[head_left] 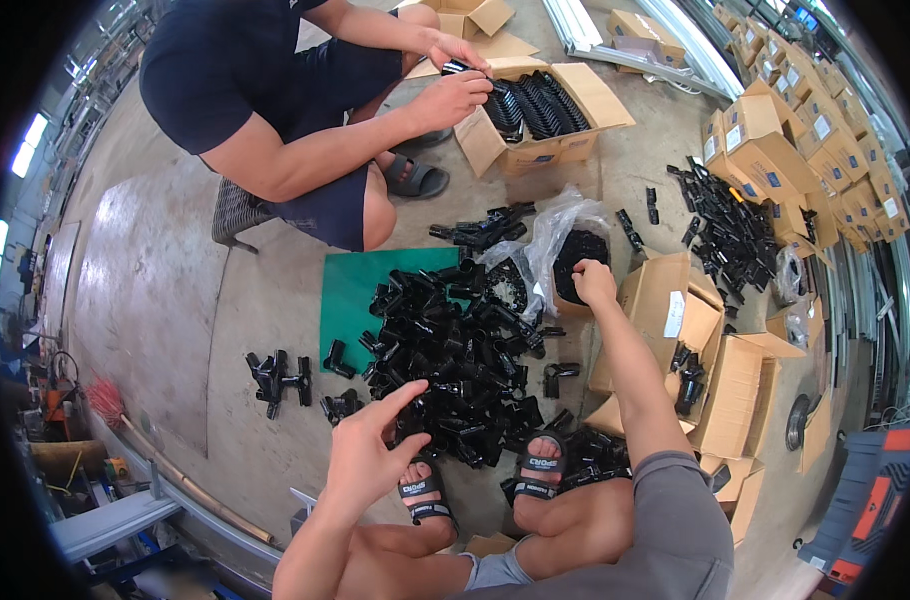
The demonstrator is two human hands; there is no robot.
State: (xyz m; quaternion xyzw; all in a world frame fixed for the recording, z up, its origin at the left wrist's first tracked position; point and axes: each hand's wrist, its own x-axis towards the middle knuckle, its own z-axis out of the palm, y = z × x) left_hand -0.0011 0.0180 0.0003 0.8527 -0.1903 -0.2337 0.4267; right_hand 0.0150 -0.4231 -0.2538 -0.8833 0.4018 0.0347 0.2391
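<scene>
In the head view, glossy black fittings [455, 345], short tubes with curved, branching ends, lie heaped before me, overlapping a smooth green mat [375, 280] on the left. My left hand [367, 445] hovers near the heap's close side, thumb and forefinger apart. My right hand [595, 284] reaches over small black pieces [579, 246] beside crinkled clear plastic [575, 212]; whether its fingertips pinch one, I can't tell.

Black fittings [445, 345] look smooth and glossy; whether metal or plastic cannot be told. The clear bag [572, 215] is crinkled, shiny plastic, the cartons [650, 290] matt cardboard, the sleeve [680, 510] matt cloth, the floor [265, 310] dull, scuffed concrete, the long profiles [573, 25] smooth silvery metal
</scene>
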